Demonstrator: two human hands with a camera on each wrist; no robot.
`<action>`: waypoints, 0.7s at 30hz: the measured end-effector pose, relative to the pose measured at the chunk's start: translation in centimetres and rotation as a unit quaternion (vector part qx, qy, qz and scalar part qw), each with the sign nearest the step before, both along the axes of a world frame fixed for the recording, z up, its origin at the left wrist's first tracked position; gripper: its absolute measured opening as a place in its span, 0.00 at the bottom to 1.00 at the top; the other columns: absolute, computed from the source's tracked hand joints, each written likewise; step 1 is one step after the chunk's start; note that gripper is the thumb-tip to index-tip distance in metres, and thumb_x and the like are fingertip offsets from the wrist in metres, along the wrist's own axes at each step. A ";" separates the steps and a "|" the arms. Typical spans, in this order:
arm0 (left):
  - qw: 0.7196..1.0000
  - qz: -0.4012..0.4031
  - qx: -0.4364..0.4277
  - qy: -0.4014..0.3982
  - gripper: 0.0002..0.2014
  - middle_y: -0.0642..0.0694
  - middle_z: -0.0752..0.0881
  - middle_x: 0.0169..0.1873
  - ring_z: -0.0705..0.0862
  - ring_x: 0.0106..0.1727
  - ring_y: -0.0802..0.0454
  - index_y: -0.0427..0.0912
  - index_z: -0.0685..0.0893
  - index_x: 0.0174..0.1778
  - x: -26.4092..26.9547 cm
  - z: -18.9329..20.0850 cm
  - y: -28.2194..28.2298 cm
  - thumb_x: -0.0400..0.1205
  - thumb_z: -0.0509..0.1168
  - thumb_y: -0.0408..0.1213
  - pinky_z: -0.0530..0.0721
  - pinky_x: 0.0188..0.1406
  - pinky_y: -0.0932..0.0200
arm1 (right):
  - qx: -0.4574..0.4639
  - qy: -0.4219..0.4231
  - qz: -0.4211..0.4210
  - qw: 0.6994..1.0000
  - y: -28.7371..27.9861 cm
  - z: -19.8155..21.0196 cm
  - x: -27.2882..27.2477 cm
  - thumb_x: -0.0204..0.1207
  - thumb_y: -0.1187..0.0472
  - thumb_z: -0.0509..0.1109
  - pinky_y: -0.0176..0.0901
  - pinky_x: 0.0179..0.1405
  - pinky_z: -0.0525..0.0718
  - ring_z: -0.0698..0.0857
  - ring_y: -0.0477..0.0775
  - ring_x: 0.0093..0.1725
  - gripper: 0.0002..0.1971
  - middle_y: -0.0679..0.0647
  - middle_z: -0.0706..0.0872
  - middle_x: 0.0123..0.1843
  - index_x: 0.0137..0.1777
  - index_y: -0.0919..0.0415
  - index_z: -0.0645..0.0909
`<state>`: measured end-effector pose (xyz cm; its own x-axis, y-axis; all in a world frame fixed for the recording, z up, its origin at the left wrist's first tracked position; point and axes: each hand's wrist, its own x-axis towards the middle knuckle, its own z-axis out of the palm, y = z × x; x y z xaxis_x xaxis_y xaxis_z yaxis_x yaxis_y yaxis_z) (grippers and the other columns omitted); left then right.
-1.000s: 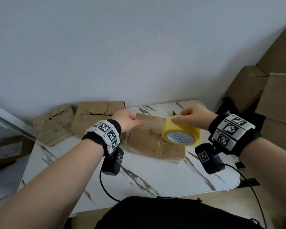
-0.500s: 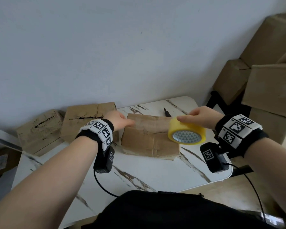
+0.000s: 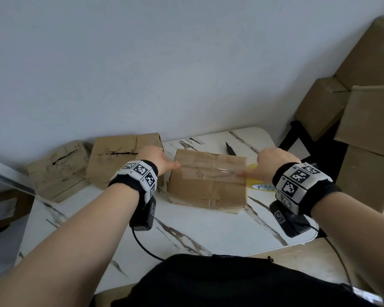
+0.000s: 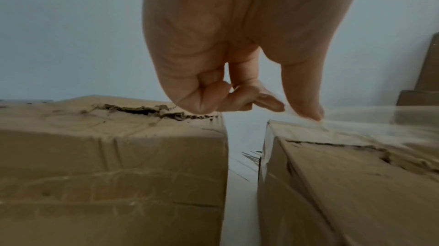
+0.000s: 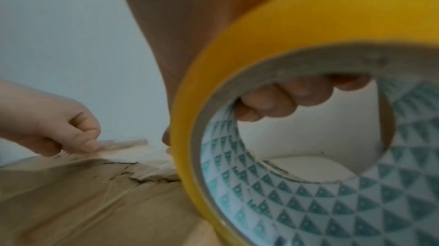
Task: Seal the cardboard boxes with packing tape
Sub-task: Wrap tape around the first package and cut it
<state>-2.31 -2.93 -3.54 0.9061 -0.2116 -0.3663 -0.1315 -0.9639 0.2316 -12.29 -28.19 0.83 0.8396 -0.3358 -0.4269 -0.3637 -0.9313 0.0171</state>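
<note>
A worn cardboard box [image 3: 206, 191] lies in the middle of the marble table [image 3: 208, 231]. A clear strip of tape [image 3: 208, 170] stretches across its top over the torn seam [image 4: 332, 145]. My left hand [image 3: 164, 163] pinches the tape's end at the box's left edge, and the thumb [image 4: 306, 99] presses it onto the corner. My right hand [image 3: 268, 165] grips the yellow tape roll [image 3: 257, 185] just past the box's right edge, with fingers [image 5: 285, 98] curled through the roll's [image 5: 308, 15] core. The hand hides most of the roll in the head view.
Two more boxes with torn tops [image 3: 124, 156] [image 3: 58, 167] sit against the wall at the left, the nearer one [image 4: 114, 156] close beside the middle box. A small dark tool [image 3: 230, 149] lies behind the box. Stacked boxes [image 3: 364, 120] stand at the right.
My right hand has pulled the roll to the right, from over the box to past its right edge, drawing the tape strip across the top. My left hand stays at the left edge.
</note>
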 end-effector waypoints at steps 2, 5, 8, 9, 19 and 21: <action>1.000 0.007 0.003 0.007 0.31 0.48 0.77 0.29 0.77 0.39 0.52 0.43 0.65 0.18 0.1 0.1 -0.2 0.73 0.69 0.62 0.82 0.41 0.52 | -0.010 0.003 0.000 1.000 0.4 -0.2 0.4 0.61 0.24 0.66 0.43 0.37 0.81 0.82 0.53 0.37 0.33 0.51 0.80 0.33 0.31 0.57 0.73; 1.000 0.021 0.000 0.004 0.30 0.47 0.68 0.19 0.69 0.22 0.51 0.42 0.65 0.19 -0.2 0.6 -0.7 0.73 0.71 0.59 0.67 0.24 0.57 | -0.054 0.009 -0.004 0.998 1.1 0.1 0.7 0.62 0.24 0.65 0.40 0.34 0.77 0.79 0.50 0.33 0.32 0.49 0.79 0.33 0.33 0.56 0.72; 1.000 0.020 0.014 -0.004 0.29 0.48 0.68 0.20 0.68 0.21 0.52 0.42 0.66 0.20 -0.2 0.3 -1.1 0.72 0.70 0.59 0.63 0.20 0.58 | -0.114 0.009 0.039 0.993 1.6 0.1 0.8 0.66 0.25 0.63 0.45 0.48 0.74 0.76 0.49 0.32 0.29 0.47 0.77 0.30 0.31 0.54 0.71; 1.000 0.018 0.020 -0.009 0.29 0.48 0.68 0.20 0.68 0.21 0.52 0.43 0.66 0.20 -0.2 0.1 -1.1 0.72 0.70 0.60 0.63 0.20 0.58 | -0.125 0.008 0.054 0.991 1.7 0.1 0.7 0.67 0.25 0.61 0.47 0.56 0.71 0.77 0.50 0.35 0.29 0.46 0.76 0.30 0.30 0.53 0.70; 0.999 -0.005 0.035 -0.022 0.31 0.47 0.71 0.19 0.70 0.22 0.52 0.42 0.67 0.19 0.3 -0.2 -0.9 0.72 0.67 0.65 0.64 0.21 0.57 | 0.143 -0.073 -0.069 0.985 -1.8 -1.3 -0.8 0.73 0.44 0.66 0.41 0.41 0.77 0.81 0.54 0.44 0.13 0.51 0.83 0.38 0.39 0.54 0.82; 0.999 -0.010 0.035 -0.025 0.31 0.47 0.71 0.20 0.71 0.22 0.52 0.42 0.67 0.20 0.3 -0.1 -0.7 0.73 0.67 0.64 0.65 0.21 0.57 | 0.191 -0.083 -0.080 0.975 -2.2 -2.1 -1.2 0.74 0.44 0.69 0.38 0.34 0.76 0.82 0.51 0.42 0.14 0.50 0.83 0.36 0.39 0.55 0.83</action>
<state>-1.97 -3.63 -3.64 0.9196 -0.2061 -0.3344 -0.1616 -0.9744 0.1563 -13.45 -30.44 -1.29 0.8580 -0.3108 -0.4090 -0.4728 -0.7891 -0.3922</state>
